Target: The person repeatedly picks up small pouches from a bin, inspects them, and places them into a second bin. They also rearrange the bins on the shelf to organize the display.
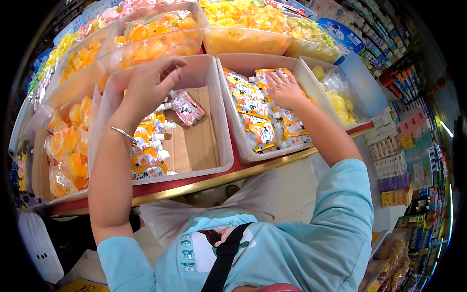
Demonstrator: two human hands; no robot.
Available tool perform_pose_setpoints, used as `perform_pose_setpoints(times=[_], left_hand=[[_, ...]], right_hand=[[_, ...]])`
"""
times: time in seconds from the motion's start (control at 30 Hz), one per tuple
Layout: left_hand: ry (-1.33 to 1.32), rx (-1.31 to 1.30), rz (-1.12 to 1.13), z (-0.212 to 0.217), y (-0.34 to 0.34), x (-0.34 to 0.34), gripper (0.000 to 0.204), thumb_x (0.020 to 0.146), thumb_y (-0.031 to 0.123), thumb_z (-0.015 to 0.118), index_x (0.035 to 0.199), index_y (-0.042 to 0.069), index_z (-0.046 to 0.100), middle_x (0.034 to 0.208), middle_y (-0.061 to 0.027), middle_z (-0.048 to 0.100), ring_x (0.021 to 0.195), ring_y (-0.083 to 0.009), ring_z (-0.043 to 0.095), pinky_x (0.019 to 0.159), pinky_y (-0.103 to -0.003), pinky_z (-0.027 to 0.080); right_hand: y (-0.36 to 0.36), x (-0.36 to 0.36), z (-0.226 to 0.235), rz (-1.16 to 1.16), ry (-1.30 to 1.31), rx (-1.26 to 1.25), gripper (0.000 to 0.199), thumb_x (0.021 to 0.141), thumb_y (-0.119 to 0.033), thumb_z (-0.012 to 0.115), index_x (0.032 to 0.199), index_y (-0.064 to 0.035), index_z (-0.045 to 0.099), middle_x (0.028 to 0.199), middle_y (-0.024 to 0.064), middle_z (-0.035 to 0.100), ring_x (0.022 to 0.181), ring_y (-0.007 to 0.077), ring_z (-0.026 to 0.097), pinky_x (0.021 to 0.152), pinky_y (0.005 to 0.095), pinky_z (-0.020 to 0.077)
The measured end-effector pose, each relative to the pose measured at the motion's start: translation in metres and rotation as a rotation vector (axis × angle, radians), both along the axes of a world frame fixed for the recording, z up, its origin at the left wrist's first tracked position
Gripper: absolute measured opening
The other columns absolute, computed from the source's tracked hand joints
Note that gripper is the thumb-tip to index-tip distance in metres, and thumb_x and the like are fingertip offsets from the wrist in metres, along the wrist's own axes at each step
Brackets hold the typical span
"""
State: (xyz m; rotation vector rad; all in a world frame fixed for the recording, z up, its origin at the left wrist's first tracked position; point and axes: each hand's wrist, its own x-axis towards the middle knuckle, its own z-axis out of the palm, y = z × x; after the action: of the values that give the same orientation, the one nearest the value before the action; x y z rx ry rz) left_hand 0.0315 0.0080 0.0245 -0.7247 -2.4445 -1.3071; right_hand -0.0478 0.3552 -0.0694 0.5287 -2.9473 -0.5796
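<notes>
My left hand (156, 82) is raised over the left plastic bin (224, 146), fingers bent and thumb apart, with nothing visible in it. Below its wrist, orange-and-white spouted pouches (146, 158) line the left side of that bin, their white caps toward the middle. A pink spouted pouch (186, 108) lies apart on the bin's cardboard base (192, 146). In the bin to the right, my right hand (284, 90) rests with spread fingers on an orange-and-white pouch (265, 76). More such pouches (253, 106) lie in rows around it; my palm hides part of them.
Bins of orange jelly cups (73, 146) stand at the left and behind. A bin with yellow round packs (340, 104) adjoins at the right. A gold-edged counter rim (204, 186) runs in front of my body. Stocked shelves (413, 146) rise at the right.
</notes>
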Motion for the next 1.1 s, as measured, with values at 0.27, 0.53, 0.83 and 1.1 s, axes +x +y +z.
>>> perform_pose_setpoints(times=[0.27, 0.53, 0.83, 1.1], left_hand=[[-0.064, -0.020, -0.022, -0.002, 0.000, -0.002, 0.019, 0.083, 0.008, 0.051, 0.099, 0.000, 0.054, 0.084, -0.0029, 0.056, 0.078, -0.0081, 0.053, 0.070, -0.022, 0.046], [-0.091, -0.091, -0.004, -0.010, -0.008, -0.014, 0.020, 0.084, 0.010, 0.049, 0.100, -0.001, 0.052, 0.085, -0.0040, 0.056, 0.076, -0.0089, 0.053, 0.069, -0.022, 0.045], [-0.049, -0.072, 0.053, -0.029, -0.026, -0.034, 0.022, 0.080, 0.019, 0.050, 0.092, 0.002, 0.056, 0.078, -0.0062, 0.058, 0.074, -0.0144, 0.054, 0.066, -0.028, 0.043], [-0.247, -0.234, 0.142, -0.051, -0.054, -0.056, 0.034, 0.079, 0.024, 0.054, 0.103, 0.000, 0.052, 0.103, -0.0121, 0.053, 0.096, -0.0177, 0.051, 0.081, -0.029, 0.042]], right_hand=[[0.013, 0.003, 0.007, -0.061, 0.055, 0.045, 0.051, 0.088, -0.037, 0.028, 0.130, -0.0087, 0.026, 0.137, 0.0060, 0.023, 0.127, 0.0223, 0.018, 0.102, 0.0400, 0.0162], [0.008, 0.005, 0.010, -0.045, 0.074, -0.015, 0.054, 0.087, -0.044, 0.027, 0.127, -0.0078, 0.033, 0.136, 0.0056, 0.026, 0.127, 0.0205, 0.020, 0.102, 0.0393, 0.0163], [0.006, 0.010, 0.010, 0.014, 0.138, -0.081, 0.051, 0.085, -0.042, 0.034, 0.121, -0.0073, 0.040, 0.130, 0.0111, 0.034, 0.123, 0.0231, 0.029, 0.098, 0.0419, 0.0221], [0.005, 0.008, 0.020, 0.117, 0.208, -0.005, 0.042, 0.083, -0.039, 0.041, 0.109, -0.0075, 0.050, 0.121, 0.0119, 0.044, 0.112, 0.0246, 0.041, 0.092, 0.0424, 0.0287]])
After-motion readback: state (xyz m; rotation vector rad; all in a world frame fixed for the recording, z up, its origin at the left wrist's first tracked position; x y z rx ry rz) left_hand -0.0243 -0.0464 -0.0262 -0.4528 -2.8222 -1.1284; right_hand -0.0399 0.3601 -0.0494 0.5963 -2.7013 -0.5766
